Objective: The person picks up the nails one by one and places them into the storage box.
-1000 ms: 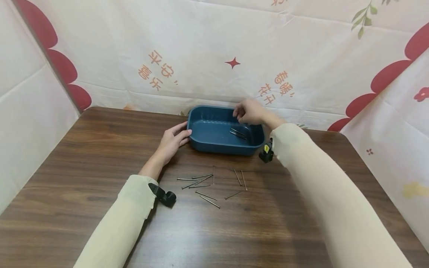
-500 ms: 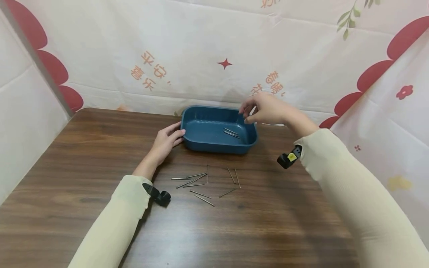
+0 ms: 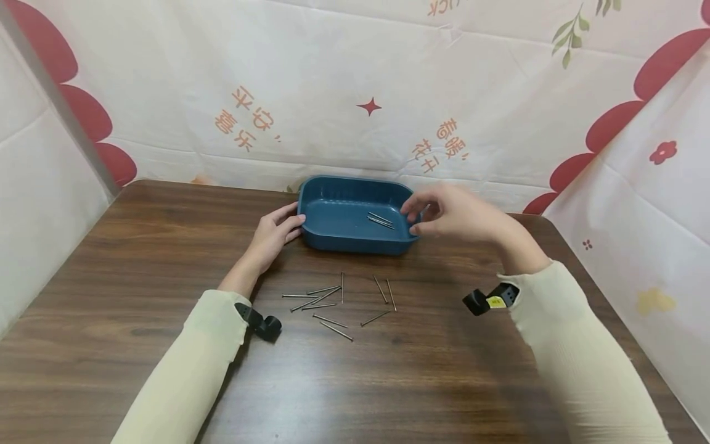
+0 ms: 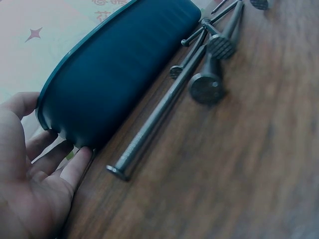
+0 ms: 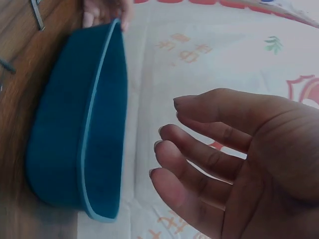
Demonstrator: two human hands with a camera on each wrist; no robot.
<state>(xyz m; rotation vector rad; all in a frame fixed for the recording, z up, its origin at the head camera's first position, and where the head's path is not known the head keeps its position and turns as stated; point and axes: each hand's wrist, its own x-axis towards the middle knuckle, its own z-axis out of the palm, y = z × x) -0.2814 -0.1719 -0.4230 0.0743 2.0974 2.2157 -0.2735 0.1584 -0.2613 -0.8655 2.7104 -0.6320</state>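
A deep blue plastic tray [image 3: 357, 242] stands near the back edge of the table, with several steel nails [image 3: 380, 221] lying inside it. My left hand [image 3: 272, 237] holds its left end, thumb at the rim and other fingers against the outer wall, as the left wrist view shows close up. Over the tray's right end is my right hand [image 3: 457, 213], fingers loosely bent and apart; the right wrist view shows nothing between them. More nails [image 3: 318, 298] lie loose on the table in front of the tray, some crossing one another.
The brown wooden table [image 3: 166, 364] runs back to a white printed cloth [image 3: 310, 80] hanging behind the tray. Cloth also hangs at both sides. Each sleeve cuff carries a small black camera [image 3: 266, 328].
My right hand has come out of the tray and moved right and towards me, its fingers spreading. The left hand stays at the tray. The head view has shifted slightly.
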